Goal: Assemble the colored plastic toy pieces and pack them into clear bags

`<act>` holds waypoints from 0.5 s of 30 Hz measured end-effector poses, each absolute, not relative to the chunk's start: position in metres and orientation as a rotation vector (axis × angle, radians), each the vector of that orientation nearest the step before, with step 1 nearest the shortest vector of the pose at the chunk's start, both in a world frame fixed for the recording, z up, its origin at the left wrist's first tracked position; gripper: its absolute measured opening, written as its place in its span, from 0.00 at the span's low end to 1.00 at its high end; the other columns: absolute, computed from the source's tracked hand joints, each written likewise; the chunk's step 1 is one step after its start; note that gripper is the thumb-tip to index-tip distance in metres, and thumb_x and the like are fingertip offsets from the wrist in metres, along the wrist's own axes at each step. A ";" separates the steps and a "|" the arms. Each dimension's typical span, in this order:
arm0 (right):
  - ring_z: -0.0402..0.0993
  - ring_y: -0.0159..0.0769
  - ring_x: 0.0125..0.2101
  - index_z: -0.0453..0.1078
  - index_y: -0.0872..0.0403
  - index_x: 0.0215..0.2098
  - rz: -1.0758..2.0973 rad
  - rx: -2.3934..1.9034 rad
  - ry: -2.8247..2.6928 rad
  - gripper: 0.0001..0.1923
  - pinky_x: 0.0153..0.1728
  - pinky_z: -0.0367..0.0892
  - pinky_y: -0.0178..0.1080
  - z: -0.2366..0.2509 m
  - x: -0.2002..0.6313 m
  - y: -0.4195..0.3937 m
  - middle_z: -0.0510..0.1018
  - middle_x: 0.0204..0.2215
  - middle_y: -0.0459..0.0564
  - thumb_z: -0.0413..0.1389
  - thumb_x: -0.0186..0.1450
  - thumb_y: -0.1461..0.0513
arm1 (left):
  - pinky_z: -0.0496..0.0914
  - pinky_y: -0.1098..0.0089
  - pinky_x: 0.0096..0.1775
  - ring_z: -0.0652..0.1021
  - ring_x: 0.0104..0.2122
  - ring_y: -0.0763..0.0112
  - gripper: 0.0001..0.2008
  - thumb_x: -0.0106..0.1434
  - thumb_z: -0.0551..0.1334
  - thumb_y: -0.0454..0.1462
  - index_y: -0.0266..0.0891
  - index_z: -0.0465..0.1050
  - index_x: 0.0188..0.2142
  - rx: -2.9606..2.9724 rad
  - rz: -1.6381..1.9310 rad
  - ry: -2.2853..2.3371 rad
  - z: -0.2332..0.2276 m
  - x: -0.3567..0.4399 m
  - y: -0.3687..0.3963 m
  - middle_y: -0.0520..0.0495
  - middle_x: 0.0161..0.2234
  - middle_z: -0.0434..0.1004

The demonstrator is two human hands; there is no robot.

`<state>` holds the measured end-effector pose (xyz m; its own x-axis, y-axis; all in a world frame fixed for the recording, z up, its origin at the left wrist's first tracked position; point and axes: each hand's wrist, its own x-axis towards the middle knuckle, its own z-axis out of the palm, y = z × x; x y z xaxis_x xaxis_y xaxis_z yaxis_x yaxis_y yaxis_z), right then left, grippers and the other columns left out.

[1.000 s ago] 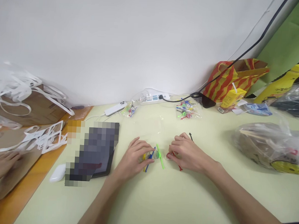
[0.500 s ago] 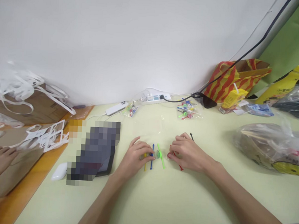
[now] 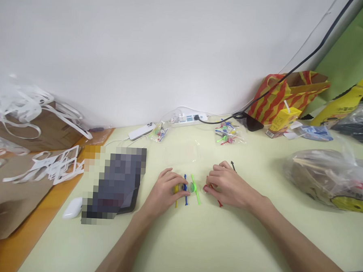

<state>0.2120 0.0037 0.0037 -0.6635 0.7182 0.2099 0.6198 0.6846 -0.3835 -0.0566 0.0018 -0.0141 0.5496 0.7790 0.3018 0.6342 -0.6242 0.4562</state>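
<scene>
My left hand rests on the pale yellow table, fingertips on a row of small plastic stick toys: a yellow one, a blue one and a green one lying side by side. My right hand lies just right of them, fingers curled over a red stick toy whose tip pokes out below the palm. A small black piece lies behind the right hand.
A tablet and a white mouse lie at left. Two clear bags of coloured toys, a power strip and a phone sit by the wall. Bulky plastic bags stand at right, cardboard with white cut-outs at left.
My left hand has straightened the blue stick so it lies parallel between the yellow and green ones. Another person's hand at the far left has drawn back out of view.
</scene>
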 end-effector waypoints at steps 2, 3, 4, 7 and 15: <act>0.66 0.36 0.32 0.69 0.53 0.28 0.391 -1.049 -2.547 0.13 0.41 0.52 0.42 0.004 0.212 0.003 0.76 0.24 0.45 0.55 0.71 0.60 | 0.58 0.53 0.64 0.80 0.40 0.68 0.09 0.63 0.69 0.44 0.45 0.76 0.41 2.497 0.697 1.165 -0.014 -0.057 0.002 0.52 0.37 0.80; 0.66 0.36 0.32 0.69 0.52 0.28 0.385 -1.047 -2.542 0.13 0.41 0.52 0.42 0.004 0.212 0.003 0.76 0.24 0.45 0.55 0.71 0.60 | 0.58 0.53 0.64 0.80 0.40 0.68 0.09 0.63 0.69 0.44 0.45 0.76 0.41 2.499 0.696 1.160 -0.014 -0.057 0.002 0.52 0.37 0.80; 0.66 0.36 0.33 0.69 0.52 0.28 0.377 -1.046 -2.536 0.13 0.41 0.52 0.42 0.004 0.212 0.003 0.76 0.24 0.45 0.55 0.71 0.60 | 0.58 0.53 0.64 0.80 0.40 0.68 0.10 0.63 0.69 0.44 0.45 0.76 0.41 2.501 0.693 1.154 -0.013 -0.057 0.001 0.53 0.37 0.80; 0.66 0.37 0.33 0.70 0.53 0.29 0.339 -1.043 -2.521 0.12 0.41 0.52 0.42 0.003 0.212 0.004 0.76 0.25 0.46 0.55 0.72 0.60 | 0.59 0.53 0.63 0.80 0.40 0.68 0.10 0.63 0.70 0.44 0.45 0.77 0.42 2.506 0.694 1.133 -0.012 -0.057 0.001 0.52 0.38 0.81; 0.66 0.37 0.34 0.71 0.53 0.32 0.260 -1.059 -2.450 0.12 0.42 0.53 0.43 0.002 0.214 0.006 0.77 0.26 0.47 0.54 0.73 0.59 | 0.61 0.52 0.61 0.79 0.42 0.65 0.14 0.60 0.71 0.45 0.45 0.77 0.43 2.525 0.724 1.093 -0.009 -0.058 0.001 0.50 0.39 0.80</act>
